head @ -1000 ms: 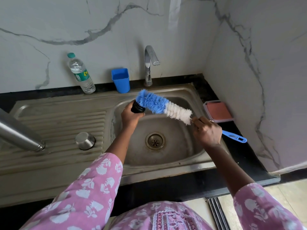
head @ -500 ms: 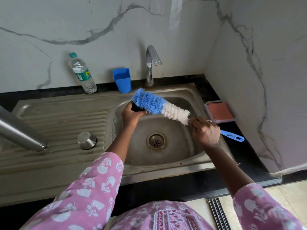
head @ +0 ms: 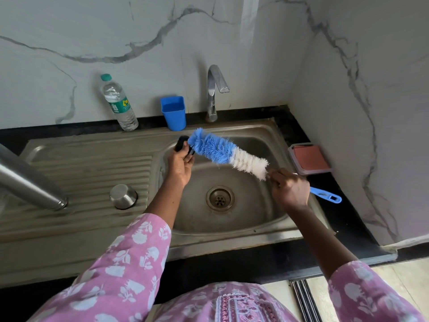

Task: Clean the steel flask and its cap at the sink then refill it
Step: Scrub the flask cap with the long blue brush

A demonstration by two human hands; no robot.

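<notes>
My left hand (head: 180, 166) grips a small black cap (head: 181, 143) over the sink basin (head: 234, 219). My right hand (head: 289, 189) holds the blue handle of a bottle brush (head: 226, 153); its blue-and-white bristles point left and the blue tip touches the cap. The steel flask (head: 27, 182) lies on the drainboard at the far left, its mouth toward the basin. A round steel cup lid (head: 123, 196) sits upside down on the drainboard beside it.
A tap (head: 214, 89) stands behind the basin, with no water running. A blue plastic cup (head: 174, 112) and a clear water bottle (head: 118, 103) stand at the back wall. A pink soap box (head: 310, 159) sits on the black counter at right.
The brush and both hands have shifted slightly; the black cap now shows more above my left fingers, with the brush tip against it.
</notes>
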